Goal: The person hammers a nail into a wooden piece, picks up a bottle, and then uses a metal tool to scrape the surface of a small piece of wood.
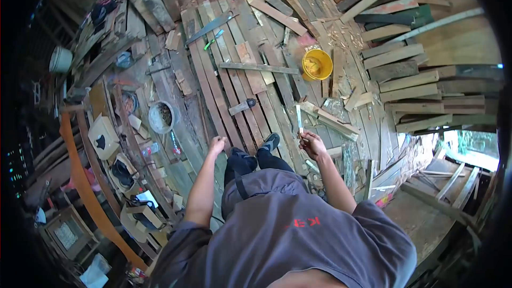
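My right hand (313, 145) is closed round the lower end of a narrow tool with a pale flat blade (299, 117), pointing away from me; its exact kind is too small to tell. Loosely curled, my left hand (216, 145) hangs beside my leg, with nothing visible in it. Between and beyond my hands, a short block with a dark round end (242, 106) lies on the floor planks. A handsaw (210, 28) and a green-handled tool (214, 40) rest farther off, near a long thin board (258, 68).
A yellow bucket (317, 65) stands ahead to the right, among offcuts and shavings. Stacked timber pieces (408, 85) line the right side. A grey bucket (161, 117) and a long orange-brown board (80, 176) are at left. Gaps show between the floor planks (226, 82).
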`<state>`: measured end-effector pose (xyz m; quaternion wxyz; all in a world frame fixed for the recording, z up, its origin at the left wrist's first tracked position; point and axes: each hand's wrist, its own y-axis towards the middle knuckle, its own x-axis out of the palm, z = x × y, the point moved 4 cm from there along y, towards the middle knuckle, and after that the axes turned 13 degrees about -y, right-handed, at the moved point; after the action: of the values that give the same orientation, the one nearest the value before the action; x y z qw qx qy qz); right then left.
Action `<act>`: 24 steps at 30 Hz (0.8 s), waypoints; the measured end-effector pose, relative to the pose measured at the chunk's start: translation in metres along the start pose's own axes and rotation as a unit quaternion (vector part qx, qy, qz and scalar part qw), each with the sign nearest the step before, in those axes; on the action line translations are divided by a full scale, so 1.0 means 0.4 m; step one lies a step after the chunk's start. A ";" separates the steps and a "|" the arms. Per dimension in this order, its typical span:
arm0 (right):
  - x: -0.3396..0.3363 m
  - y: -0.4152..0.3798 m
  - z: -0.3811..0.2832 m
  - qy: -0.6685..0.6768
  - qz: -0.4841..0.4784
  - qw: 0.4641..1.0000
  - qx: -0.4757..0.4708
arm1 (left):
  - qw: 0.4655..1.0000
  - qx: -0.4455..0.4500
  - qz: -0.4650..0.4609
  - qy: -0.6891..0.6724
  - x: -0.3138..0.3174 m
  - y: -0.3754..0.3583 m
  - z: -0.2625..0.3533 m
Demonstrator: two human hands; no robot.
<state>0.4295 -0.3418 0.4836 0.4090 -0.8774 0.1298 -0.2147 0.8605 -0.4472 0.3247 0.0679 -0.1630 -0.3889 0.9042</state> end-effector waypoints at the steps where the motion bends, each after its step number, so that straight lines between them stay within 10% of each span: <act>1: 0.001 0.021 0.000 -0.023 -0.013 1.000 0.011 | 1.000 -0.017 -0.003 -0.020 0.004 -0.061 0.019; 10: 0.065 0.224 0.029 -0.318 -0.030 0.948 0.013 | 0.995 -0.094 0.023 -0.028 -0.037 -0.083 -0.296; 14: 0.082 0.452 0.104 -0.387 0.016 0.921 -0.024 | 0.992 -0.043 0.023 -0.114 -0.047 0.091 -0.424; 24: 0.089 1.262 0.622 -0.565 -0.043 0.810 -0.150 | 0.956 0.243 -0.002 0.164 0.034 0.849 -0.605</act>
<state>0.5544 -0.5103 -0.0396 0.2635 -0.8993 -0.1312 0.3235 0.9333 -0.5126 -0.0806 0.1698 -0.2872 -0.1411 0.9321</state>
